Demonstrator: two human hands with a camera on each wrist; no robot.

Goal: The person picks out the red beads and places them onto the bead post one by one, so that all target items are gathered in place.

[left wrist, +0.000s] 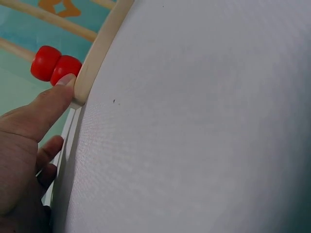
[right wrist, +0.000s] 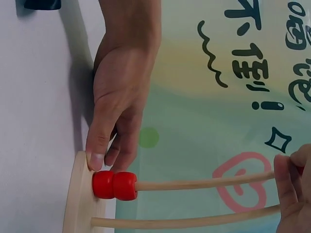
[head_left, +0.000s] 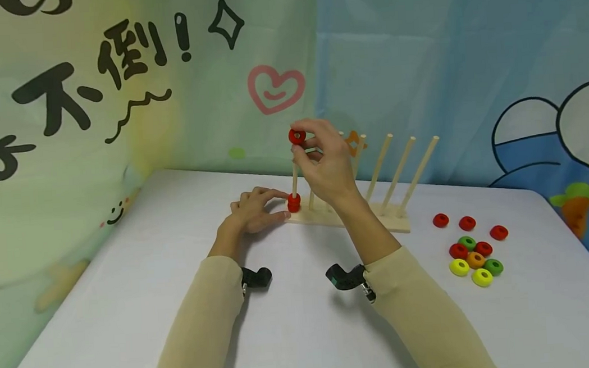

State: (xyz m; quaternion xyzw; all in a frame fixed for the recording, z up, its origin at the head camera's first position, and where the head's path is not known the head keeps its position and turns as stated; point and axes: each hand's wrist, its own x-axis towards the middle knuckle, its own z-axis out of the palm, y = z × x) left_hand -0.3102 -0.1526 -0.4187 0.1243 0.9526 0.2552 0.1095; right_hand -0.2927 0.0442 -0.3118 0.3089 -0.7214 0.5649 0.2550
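A wooden peg stand [head_left: 322,218] carries a row of upright pegs. Two red beads [head_left: 293,203] are stacked at the bottom of its leftmost peg; the left wrist view shows the same red beads [left wrist: 54,65] close up. My left hand [head_left: 255,210] grips the stand's left end, thumb [left wrist: 65,87] on the base beside the lower bead. Up at the top of that leftmost peg, my right hand [head_left: 326,162] pinches another red bead [head_left: 297,136] between thumb and fingers. Whether the peg's tip is inside its hole cannot be told. The right hand hides parts of the pegs behind it.
To the right of the stand lie several loose beads: red [head_left: 467,223], green [head_left: 493,267], orange [head_left: 476,260] and yellow [head_left: 482,277]. They sit on a white table [head_left: 303,330]. A printed cloth backdrop [head_left: 383,60] hangs behind the table.
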